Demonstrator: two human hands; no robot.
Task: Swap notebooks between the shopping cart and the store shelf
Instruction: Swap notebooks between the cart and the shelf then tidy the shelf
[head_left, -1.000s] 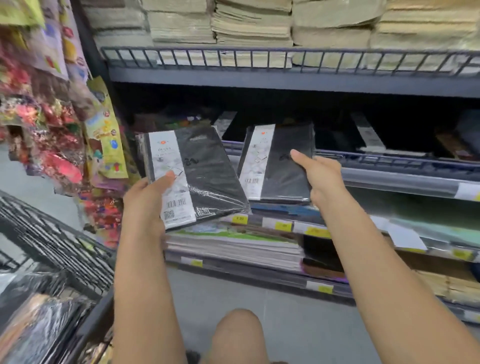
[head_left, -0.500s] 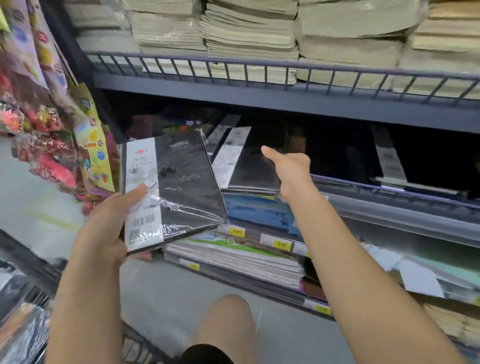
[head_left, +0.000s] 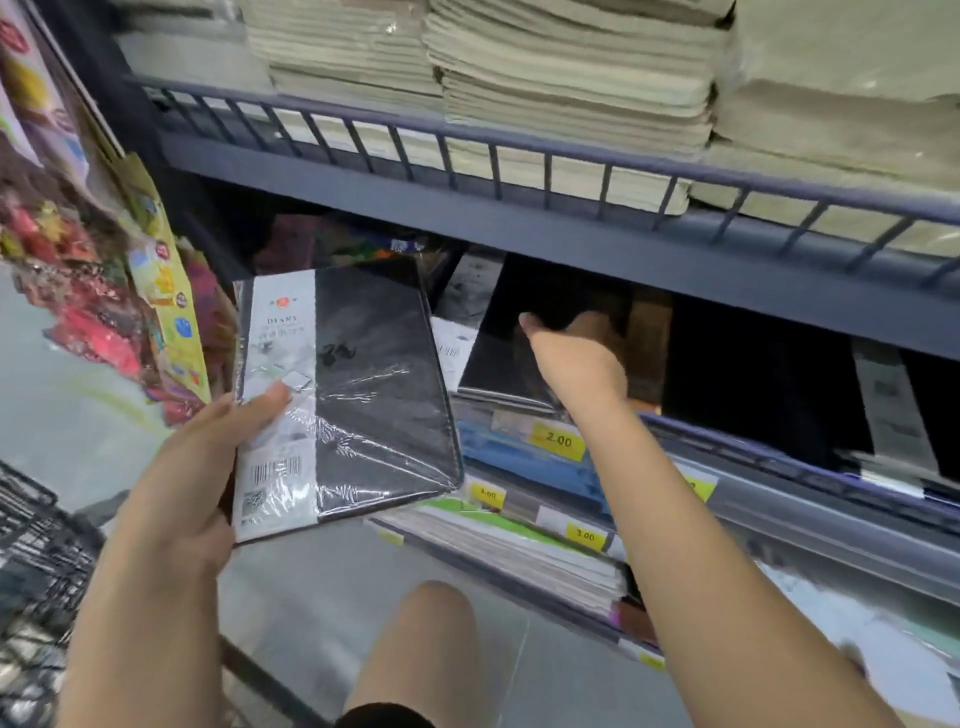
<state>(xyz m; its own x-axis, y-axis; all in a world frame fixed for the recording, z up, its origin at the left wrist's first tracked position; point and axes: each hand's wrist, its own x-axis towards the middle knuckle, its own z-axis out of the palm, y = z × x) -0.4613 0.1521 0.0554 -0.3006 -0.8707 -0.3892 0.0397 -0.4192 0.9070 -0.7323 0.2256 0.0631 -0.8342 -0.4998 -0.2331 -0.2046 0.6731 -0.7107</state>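
My left hand (head_left: 192, 467) grips a shrink-wrapped black diary notebook (head_left: 363, 395) with a white label strip, held flat in front of the shelves. My right hand (head_left: 576, 358) reaches into the dark middle shelf (head_left: 779, 467) and holds a second black notebook (head_left: 498, 358) by its right edge, resting on a stack there. The fingers of that hand are partly hidden behind the notebook. The black wire shopping cart (head_left: 36, 545) is at the lower left.
The upper shelf (head_left: 519, 156) carries stacks of pale paper pads behind a wire rail. Lower shelves hold flat notebooks with yellow price tags (head_left: 558, 440). Colourful hanging packets (head_left: 104, 291) fill the left side. My knee (head_left: 426, 649) is below, over the grey floor.
My right hand has pushed its black notebook from in front of the shelf deep onto the middle shelf. My left hand has kept its notebook and the view has moved closer and tilted.
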